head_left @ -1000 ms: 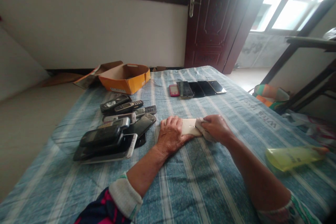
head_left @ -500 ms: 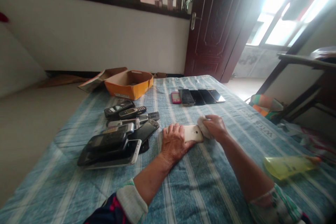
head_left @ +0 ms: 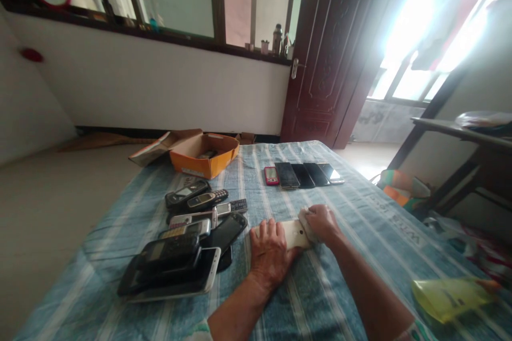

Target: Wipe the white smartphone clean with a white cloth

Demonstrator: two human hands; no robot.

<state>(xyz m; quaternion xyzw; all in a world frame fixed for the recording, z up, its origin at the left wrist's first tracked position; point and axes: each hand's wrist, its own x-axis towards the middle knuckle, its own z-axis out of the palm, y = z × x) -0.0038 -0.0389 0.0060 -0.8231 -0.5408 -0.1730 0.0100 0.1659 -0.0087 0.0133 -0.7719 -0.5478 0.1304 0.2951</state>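
Note:
A pale gold smartphone (head_left: 293,234) lies back side up on the striped blue cloth (head_left: 288,303), its camera near the right end. Across its left part lies my left hand (head_left: 269,250), fingers over the top edge and thumb along the lower edge, gripping it. My right hand (head_left: 323,222) is closed round a crumpled white cloth (head_left: 304,218), which touches the phone's right end. Left of my hands is a pile of old phones (head_left: 172,248), some with keypads and some with dark screens. Beyond my hands several dark smartphones (head_left: 303,175) lie in a row beside a small pink-framed phone (head_left: 271,175).
An open orange cardboard box (head_left: 204,165) with something dark inside stands at the far left of the cloth. At the right edge lies a yellow translucent bottle (head_left: 450,297). A dark red door (head_left: 320,80) and a dark shelf (head_left: 464,133) stand beyond.
The view has tilted up, so everything sits lower in the picture. My right hand has brought the white cloth slightly further onto the phone's right end. My left hand keeps its hold.

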